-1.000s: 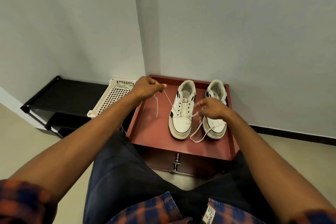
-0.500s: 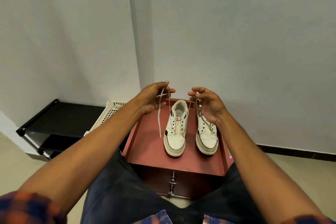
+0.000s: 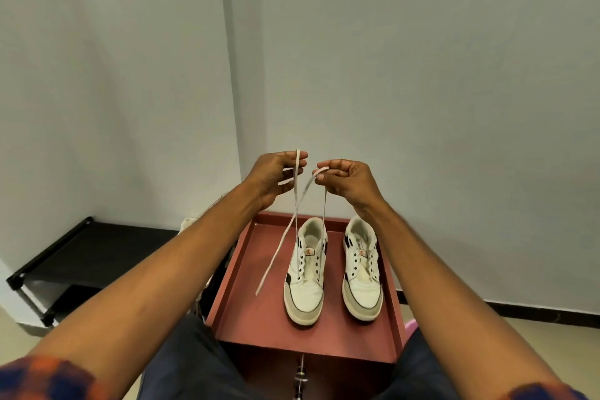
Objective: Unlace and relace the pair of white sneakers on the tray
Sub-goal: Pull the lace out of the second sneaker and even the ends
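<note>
Two white sneakers stand side by side on a red tray (image 3: 246, 273), toes toward me. The left sneaker (image 3: 305, 273) has its lace (image 3: 297, 208) threaded only through the lowest eyelets, and both lace ends rise to my hands. My left hand (image 3: 276, 177) pinches one end high above the shoe. My right hand (image 3: 345, 180) pinches the other end close beside it. One loose tail hangs down over the tray's left side. The right sneaker (image 3: 362, 269) is laced loosely and nothing touches it.
The tray sits on a dark red cabinet with a metal handle (image 3: 301, 377) between my knees. A black low shelf (image 3: 81, 253) stands to the left against the wall. A white basket (image 3: 188, 224) is mostly hidden behind my left arm. Walls meet just behind.
Both hands rose from near the shoes and came together above the left sneaker, pulling its lace ends up taut. The view tilted upward.
</note>
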`<action>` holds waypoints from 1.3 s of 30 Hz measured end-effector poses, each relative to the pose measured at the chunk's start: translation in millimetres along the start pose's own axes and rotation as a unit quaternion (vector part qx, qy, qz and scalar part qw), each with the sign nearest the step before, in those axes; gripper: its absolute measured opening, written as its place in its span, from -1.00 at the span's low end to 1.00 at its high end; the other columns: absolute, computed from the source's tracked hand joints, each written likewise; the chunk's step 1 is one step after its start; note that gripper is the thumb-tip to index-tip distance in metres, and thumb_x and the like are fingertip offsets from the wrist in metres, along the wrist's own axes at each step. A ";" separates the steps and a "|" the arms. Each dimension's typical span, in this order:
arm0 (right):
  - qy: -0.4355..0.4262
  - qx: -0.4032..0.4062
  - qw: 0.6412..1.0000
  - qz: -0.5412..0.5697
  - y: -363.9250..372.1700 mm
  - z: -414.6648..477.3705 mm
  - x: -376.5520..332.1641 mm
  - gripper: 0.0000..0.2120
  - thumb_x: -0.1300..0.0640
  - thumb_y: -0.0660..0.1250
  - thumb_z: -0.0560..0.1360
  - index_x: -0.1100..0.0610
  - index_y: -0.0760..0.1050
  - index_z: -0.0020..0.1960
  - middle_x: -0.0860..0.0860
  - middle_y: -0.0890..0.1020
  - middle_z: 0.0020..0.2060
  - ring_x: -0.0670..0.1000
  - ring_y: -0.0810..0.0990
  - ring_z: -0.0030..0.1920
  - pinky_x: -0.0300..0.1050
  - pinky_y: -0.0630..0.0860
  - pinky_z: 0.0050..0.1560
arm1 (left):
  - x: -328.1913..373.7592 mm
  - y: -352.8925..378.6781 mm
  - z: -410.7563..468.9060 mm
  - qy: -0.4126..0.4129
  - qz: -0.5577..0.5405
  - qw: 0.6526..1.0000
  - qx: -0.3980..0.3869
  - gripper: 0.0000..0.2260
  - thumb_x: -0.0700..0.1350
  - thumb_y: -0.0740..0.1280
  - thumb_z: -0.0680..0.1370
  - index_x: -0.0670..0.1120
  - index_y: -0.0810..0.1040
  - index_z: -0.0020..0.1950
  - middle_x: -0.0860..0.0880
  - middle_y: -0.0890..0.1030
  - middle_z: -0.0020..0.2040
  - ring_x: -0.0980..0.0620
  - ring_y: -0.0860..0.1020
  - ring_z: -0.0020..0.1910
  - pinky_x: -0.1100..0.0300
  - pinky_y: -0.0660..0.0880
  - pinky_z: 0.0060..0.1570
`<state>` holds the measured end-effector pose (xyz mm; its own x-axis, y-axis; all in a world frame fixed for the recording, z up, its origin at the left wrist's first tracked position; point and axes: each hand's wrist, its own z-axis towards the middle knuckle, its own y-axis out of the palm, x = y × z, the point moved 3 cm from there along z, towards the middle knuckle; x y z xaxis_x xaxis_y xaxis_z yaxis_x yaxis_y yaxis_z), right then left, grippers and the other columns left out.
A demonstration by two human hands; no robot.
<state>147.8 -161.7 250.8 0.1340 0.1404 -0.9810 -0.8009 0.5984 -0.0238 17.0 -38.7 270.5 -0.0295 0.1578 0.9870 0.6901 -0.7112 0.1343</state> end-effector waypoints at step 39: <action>0.025 0.066 0.971 0.227 -2.4 83.5 -116.4 -0.81 -0.09 0.33 0.62 -0.01 0.61 -0.04 -0.11 0.58 -0.25 -0.12 0.49 -0.24 -0.16 0.37 -0.21 | 120.9 25.3 44.5 0.253 0.134 0.955 0.082 -0.85 -0.26 0.33 0.61 -0.11 0.65 0.11 -0.04 0.71 -0.04 0.04 0.70 -0.15 0.37 0.55 -0.27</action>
<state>182.9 -113.6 381.1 -0.2463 0.3776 -0.8926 -0.6880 0.5805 0.4355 63.0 -7.1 389.3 -0.1536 -0.3954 0.9056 0.8246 -0.5562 -0.1030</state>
